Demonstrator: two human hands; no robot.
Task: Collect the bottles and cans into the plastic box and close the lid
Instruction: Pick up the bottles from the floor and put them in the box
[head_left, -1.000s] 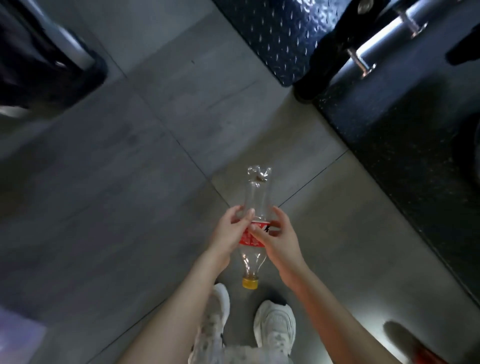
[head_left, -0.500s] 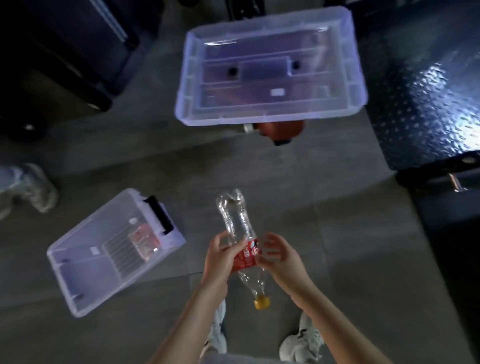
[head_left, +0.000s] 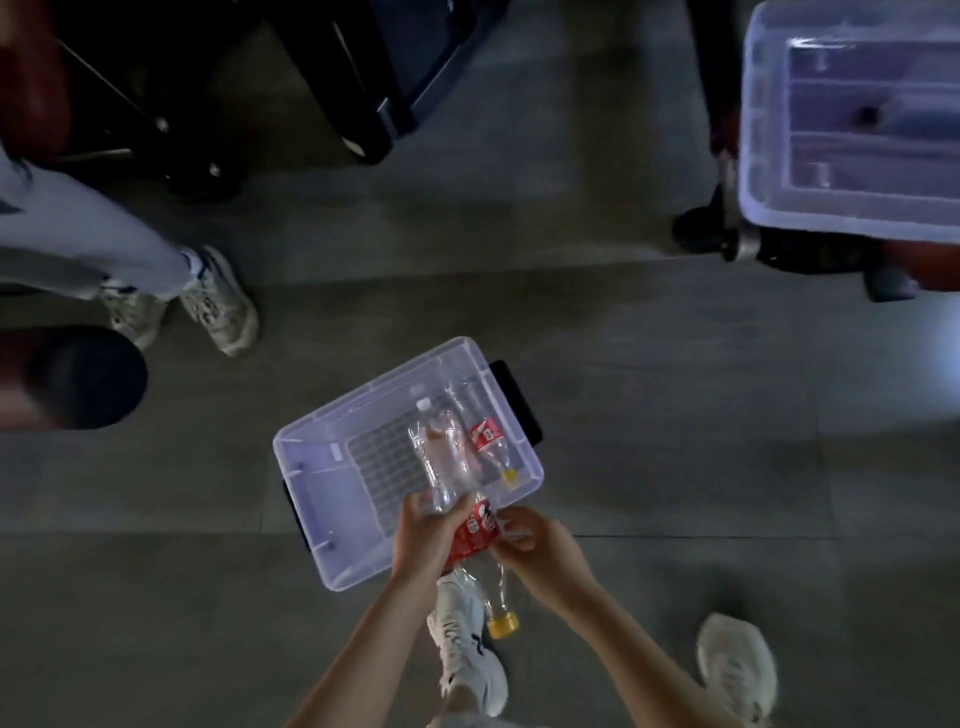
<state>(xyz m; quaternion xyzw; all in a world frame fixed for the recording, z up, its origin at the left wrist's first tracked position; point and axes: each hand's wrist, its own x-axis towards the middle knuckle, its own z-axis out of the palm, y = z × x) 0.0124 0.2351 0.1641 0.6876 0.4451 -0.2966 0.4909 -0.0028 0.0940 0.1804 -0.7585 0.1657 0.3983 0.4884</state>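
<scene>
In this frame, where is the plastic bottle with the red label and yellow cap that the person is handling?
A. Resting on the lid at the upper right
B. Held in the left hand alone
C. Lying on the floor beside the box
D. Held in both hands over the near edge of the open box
D: the left hand and right hand both grip the bottle at its label, above the open box.

Bottle (head_left: 491, 441) in box (head_left: 311, 467) — lid (head_left: 852, 119) far right

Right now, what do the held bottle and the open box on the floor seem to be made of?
Held bottle: thin clear plastic, glossy and creased, with a red printed label and yellow cap. Open box: translucent, faintly bluish rigid plastic, smooth; its ribbed bottom shows through, and the dark handles look like opaque plastic.
</scene>
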